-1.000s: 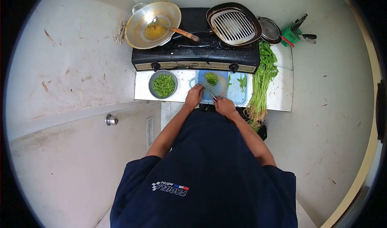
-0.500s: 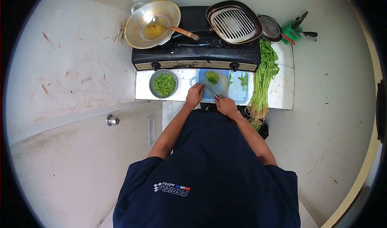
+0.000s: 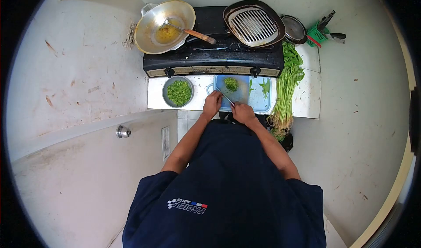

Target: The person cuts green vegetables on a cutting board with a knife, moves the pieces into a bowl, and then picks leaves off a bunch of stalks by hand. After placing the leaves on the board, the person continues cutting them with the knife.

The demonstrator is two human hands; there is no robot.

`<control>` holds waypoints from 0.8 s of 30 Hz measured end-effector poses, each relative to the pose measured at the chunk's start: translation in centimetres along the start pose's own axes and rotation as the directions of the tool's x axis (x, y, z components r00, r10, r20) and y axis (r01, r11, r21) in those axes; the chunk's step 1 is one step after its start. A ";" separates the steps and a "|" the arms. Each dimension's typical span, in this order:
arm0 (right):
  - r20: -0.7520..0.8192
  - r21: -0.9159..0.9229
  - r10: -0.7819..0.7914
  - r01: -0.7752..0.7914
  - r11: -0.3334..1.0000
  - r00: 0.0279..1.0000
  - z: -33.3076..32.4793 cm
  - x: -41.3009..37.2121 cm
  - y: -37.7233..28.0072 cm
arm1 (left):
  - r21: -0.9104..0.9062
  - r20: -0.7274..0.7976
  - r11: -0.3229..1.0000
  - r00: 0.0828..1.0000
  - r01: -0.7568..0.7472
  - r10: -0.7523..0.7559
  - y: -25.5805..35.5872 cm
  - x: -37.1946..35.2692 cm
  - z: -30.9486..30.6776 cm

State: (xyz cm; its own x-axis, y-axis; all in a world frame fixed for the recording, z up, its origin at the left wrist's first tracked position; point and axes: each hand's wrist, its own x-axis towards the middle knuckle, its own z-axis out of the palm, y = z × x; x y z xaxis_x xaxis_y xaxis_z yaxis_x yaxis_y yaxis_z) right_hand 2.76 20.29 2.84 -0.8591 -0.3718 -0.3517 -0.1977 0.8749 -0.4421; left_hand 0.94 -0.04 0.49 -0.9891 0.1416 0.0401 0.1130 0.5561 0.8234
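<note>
Head view, looking straight down: the right hand (image 3: 242, 113) had its grip closed around the handle of a knife (image 3: 225, 97), and the blade ran up and to the left across the near part of a blue cutting board (image 3: 258, 102). The left hand (image 3: 212, 104) sat at the board's near left corner, just beside the blade. Its fingers were curled down, but it was too small to tell whether that grip held anything.

A small heap of chopped greens (image 3: 231, 84) lay at the far end of the board, clear of the knife, and a few whole leaves (image 3: 264, 88) lay on the board's right half. Left of the board, on the white surface (image 3: 154, 99), stood a metal bowl (image 3: 165, 91) full of more chopped greens. To the right, a long bundle of leafy stalks (image 3: 287, 79) stretched from the back down past the surface's front edge.

Behind all this was the black stove (image 3: 210, 57). It carried a wok (image 3: 149, 26) with a wooden-handled spatula (image 3: 193, 32) resting in yellow liquid, and a ridged grill pan (image 3: 254, 23).
</note>
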 end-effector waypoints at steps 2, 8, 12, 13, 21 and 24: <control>-0.001 -0.016 -0.007 0.007 1.000 1.000 0.1 -1.1 0.9 | -0.003 -0.001 1.000 1.000 0.013 -0.013 0.1 0.2 0.2; -0.003 0.012 0.065 -0.065 0.998 0.998 0.0 -2.1 1.7 | 0.001 -0.030 1.000 0.999 -0.029 0.029 -0.2 0.1 0.4; 0.004 0.008 0.042 -0.042 0.999 0.999 -0.2 -1.3 1.4 | -0.005 -0.020 1.000 1.000 0.018 -0.018 0.3 0.0 0.2; 0.015 0.007 0.030 -0.030 1.000 0.999 -0.3 -1.3 1.2 | -0.014 -0.012 0.999 0.999 0.038 -0.038 0.3 0.1 0.2; 0.064 -0.006 0.012 -0.012 1.000 0.998 -1.2 -1.4 0.7 | 0.007 -0.033 0.999 0.999 -0.036 0.036 0.3 0.2 -0.1; 0.015 0.043 -0.032 0.031 0.999 0.999 -0.8 -0.5 0.5 | 0.035 -0.024 0.999 0.999 -0.041 0.042 -0.1 0.2 0.1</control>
State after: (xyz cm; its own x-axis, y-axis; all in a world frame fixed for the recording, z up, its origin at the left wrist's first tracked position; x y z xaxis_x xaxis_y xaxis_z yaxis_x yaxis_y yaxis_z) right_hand 2.71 21.15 3.50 -0.8453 -0.4039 -0.3497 -0.2039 0.8490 -0.4875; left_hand 0.72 -0.02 0.33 -0.9854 0.1455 0.0882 0.1571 0.5783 0.8005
